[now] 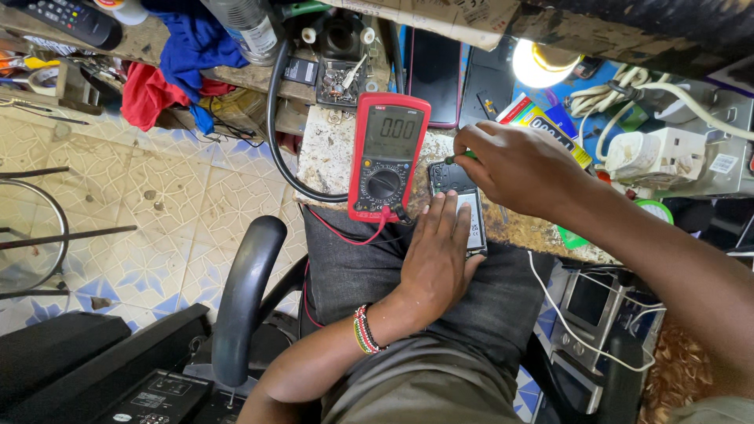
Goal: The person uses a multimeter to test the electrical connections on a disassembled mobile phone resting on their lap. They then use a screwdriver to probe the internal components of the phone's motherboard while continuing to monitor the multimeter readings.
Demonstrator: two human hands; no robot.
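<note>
An opened phone (455, 184) lies face down at the edge of a worn workbench (326, 157). My left hand (440, 255), with a beaded bracelet at the wrist, lies flat on the phone's lower half and holds it steady. My right hand (514, 165) pinches a thin green-handled tool (463, 157) whose tip touches the phone's upper end. A red multimeter (387, 157) with a grey display lies just left of the phone, its red lead (353, 235) hanging over my lap.
A lit lamp (538, 63) shines at the back right. A white power adapter (656, 157) and cables sit right. A thick black hose (275, 118) curves left of the meter. A black chair armrest (243, 290) stands at my left above the tiled floor (157, 204).
</note>
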